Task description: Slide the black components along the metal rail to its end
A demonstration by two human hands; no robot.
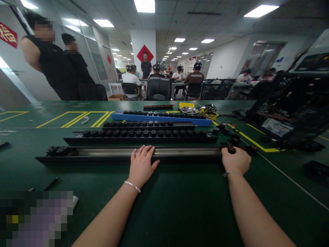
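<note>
A long black channel (102,160) with a shiny metal strip (102,151) inside lies across the green table in front of me. My left hand (142,161) rests on the middle of it, fingers stretched over the strip and thumb at the near edge. At the channel's right end, my right hand (236,159) is closed around a small black part (230,149), mostly hidden by the fingers. Two similar black parts (61,150) sit in the left end of the channel.
Behind it stand more black channels (144,140) lined with round black parts, and a blue channel (159,119). Loose black parts (223,129) lie to the right, near an open machine (290,103). A metal dish (189,110) and a pen (51,184) are on the table. People stand and sit beyond.
</note>
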